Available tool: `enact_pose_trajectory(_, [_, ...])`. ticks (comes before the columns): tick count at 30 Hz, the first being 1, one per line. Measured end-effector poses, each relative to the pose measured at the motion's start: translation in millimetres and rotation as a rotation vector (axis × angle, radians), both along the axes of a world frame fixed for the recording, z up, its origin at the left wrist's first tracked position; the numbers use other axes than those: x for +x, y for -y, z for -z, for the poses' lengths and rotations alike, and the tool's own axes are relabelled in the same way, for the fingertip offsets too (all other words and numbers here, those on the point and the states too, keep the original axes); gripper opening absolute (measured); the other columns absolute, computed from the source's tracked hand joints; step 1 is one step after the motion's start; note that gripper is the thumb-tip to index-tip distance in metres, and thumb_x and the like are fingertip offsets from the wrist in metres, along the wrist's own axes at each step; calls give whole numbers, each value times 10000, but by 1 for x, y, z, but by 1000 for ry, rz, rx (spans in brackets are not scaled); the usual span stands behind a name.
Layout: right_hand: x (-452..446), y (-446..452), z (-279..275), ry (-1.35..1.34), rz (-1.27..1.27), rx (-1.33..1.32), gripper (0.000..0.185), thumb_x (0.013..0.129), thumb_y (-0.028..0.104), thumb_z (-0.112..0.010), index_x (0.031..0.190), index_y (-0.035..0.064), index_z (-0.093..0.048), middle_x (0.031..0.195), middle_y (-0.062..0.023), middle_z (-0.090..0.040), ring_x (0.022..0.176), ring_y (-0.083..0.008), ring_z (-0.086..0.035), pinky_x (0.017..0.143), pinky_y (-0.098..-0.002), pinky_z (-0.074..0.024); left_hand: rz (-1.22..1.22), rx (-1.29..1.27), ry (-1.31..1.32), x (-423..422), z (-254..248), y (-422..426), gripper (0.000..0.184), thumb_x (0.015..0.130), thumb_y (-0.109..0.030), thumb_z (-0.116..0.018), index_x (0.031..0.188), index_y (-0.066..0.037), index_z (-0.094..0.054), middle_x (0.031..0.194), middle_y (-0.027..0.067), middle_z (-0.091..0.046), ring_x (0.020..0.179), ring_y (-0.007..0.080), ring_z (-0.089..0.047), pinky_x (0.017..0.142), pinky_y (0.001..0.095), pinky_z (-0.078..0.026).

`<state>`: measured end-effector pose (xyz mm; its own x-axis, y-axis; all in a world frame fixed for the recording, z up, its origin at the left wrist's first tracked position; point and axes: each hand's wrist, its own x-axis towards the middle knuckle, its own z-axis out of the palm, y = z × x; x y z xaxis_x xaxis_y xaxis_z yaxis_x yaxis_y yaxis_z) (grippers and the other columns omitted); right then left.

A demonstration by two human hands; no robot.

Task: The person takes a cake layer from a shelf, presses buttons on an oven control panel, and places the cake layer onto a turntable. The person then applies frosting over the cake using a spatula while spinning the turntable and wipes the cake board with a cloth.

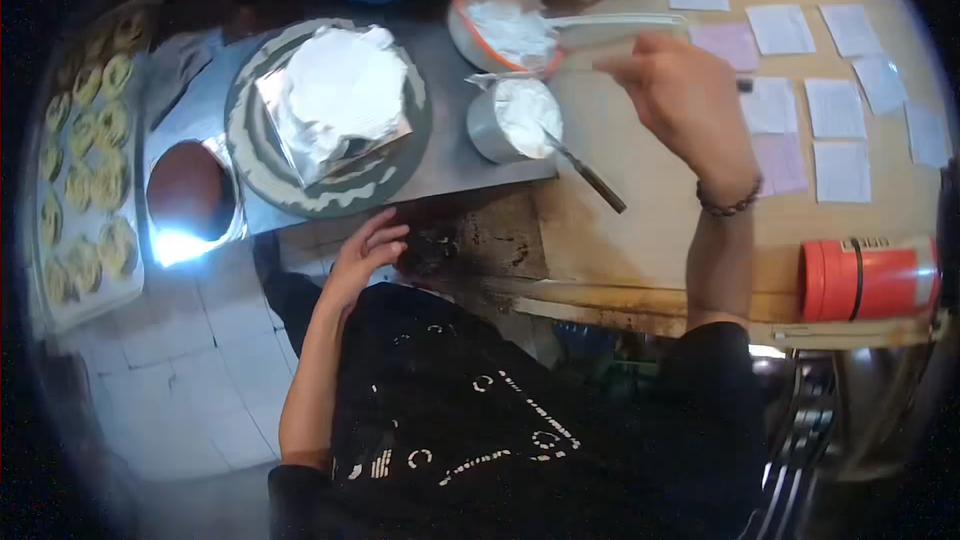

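Observation:
A cake covered in white cream (345,90) sits on a foil-wrapped square board (290,145), on a cream-smeared round turntable (255,165). My left hand (366,255) is just off the turntable's near edge, fingers apart and holding nothing. At the right, my right hand (690,105) is closed around what looks like a palette knife (515,75). Its thin blade reaches left over the rim of a metal cup of white cream (525,120). Another dark-handled tool (590,175) leans in that cup. Behind stands an orange-rimmed bowl (465,30) of cream with a long pale-handled spatula (620,20).
On the left are a brown round cake (190,190) on foil, a grey cloth (185,70) and a tray of swirled pastries (90,170). Several paper notes (838,108) lie at the right. A red cylindrical container (865,280) lies near the table's front edge.

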<state>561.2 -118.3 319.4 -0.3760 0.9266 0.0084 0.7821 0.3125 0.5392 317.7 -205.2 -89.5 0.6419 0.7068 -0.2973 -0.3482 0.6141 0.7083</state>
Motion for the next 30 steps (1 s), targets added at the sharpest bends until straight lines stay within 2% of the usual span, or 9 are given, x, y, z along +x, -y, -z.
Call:
enact_pose_trajectory(4, [121,40,78,-23,394,16,259,949,168,-612,1068,240,-830,911,-105,-703,866,-329,-716,703,-457,-568,81,2,-33,13,2,5,727,972,-222,-749,1602,-58,-425,1429,169,-642,1197,227,-665,996,352,-510])
enact_pose_trajectory(6, [163,58,128,-55,429,23,267,924,188,-625,1090,245,-826,901,-126,-699,853,-340,-716,705,-472,-568,105,-1,-67,16,0,5,706,980,-219,-739,1596,-57,-433,1424,160,-646,1192,222,-667,993,341,-510])
enact_pose_trajectory(7, [175,69,150,11,423,28,295,889,137,-627,1102,220,-813,852,-112,-671,814,-330,-700,668,-478,-555,115,15,-60,16,6,6,669,996,-207,-718,1588,-62,-441,1415,150,-652,1192,215,-667,991,336,-506])
enact_pose_trajectory(11, [177,88,199,-148,695,-80,211,905,204,-618,990,172,-808,907,-151,-731,846,-367,-728,732,-498,-581,111,24,-100,15,14,5,707,982,-285,-741,1585,-64,-447,1397,153,-670,1134,214,-691,959,352,-536])
enact_pose_trajectory(17, [185,80,193,-543,923,-186,260,892,219,-612,990,107,-826,991,-206,-767,895,-417,-735,839,-506,-588,104,-11,-106,30,-6,0,713,990,-341,-732,1583,-67,-447,1361,141,-680,1124,242,-696,953,356,-547])
enact_pose_trajectory(21, [193,100,198,-739,820,-125,318,891,247,-598,1090,144,-825,1022,-171,-769,923,-415,-721,875,-471,-575,96,-64,-93,30,-5,5,742,979,-317,-747,1596,-67,-420,1372,145,-674,1119,252,-697,948,355,-558])
enact_pose_trajectory(24, [195,107,191,-903,818,-159,308,915,257,-617,1108,128,-820,914,-145,-785,762,-314,-730,729,-410,-587,96,-93,-86,28,-1,4,761,970,-301,-759,1603,-69,-405,1379,158,-667,1107,249,-701,931,349,-571])
enact_pose_trajectory(27, [193,115,175,-1377,1021,-216,319,966,255,-664,1221,106,-786,782,-57,-734,573,-167,-642,537,-316,-524,116,-3,-101,21,7,1,771,1013,-345,-719,1628,-47,-361,1407,159,-655,1102,248,-708,889,370,-572])
enact_pose_trajectory(30, [183,119,149,-1461,1067,-201,334,1003,230,-651,1285,84,-751,774,-6,-693,524,-77,-569,458,-252,-453,105,7,-130,17,6,0,770,1009,-344,-723,1627,-51,-367,1416,163,-650,1131,257,-707,905,373,-570])
